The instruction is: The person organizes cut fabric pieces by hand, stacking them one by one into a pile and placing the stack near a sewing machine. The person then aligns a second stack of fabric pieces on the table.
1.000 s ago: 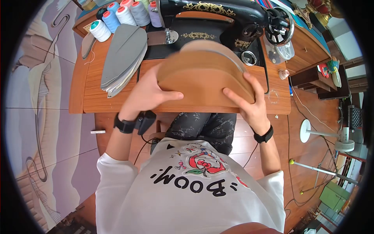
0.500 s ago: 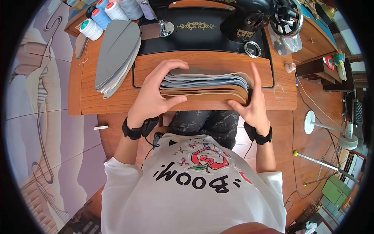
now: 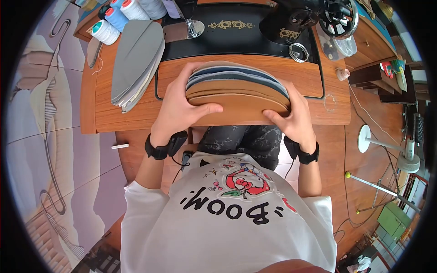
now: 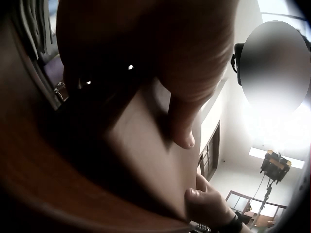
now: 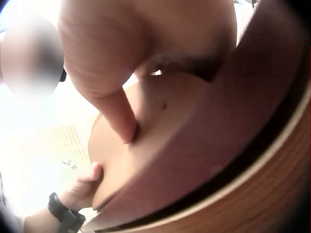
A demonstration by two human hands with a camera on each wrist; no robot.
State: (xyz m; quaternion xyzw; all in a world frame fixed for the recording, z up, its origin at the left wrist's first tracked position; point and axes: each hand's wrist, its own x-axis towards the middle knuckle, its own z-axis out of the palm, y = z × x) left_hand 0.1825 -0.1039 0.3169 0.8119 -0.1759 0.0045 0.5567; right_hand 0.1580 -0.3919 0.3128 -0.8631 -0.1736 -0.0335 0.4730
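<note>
The stack of leather pieces sits at the centre of the head view, stood on edge on the front of the wooden sewing table, tan sheets toward the person and grey-blue ones behind. Half a second ago it lay lower, with its layered edges fanned toward the camera and the right fingers raised off it; now it is tipped upright and squared, clamped from both ends, so the pieces look gathered and aligned into one bundle. The left hand grips the left end, thumb pressed flat across the front tan sheet, fingers curled over the top. The right hand holds the right end likewise, thumb on the front face, fingers wrapped behind. In the upper left lies a second pile of grey pieces; above it stand thread cones. The only container, a clear tub at upper right beside the black sewing machine, holds something dark that I cannot make out.
</note>
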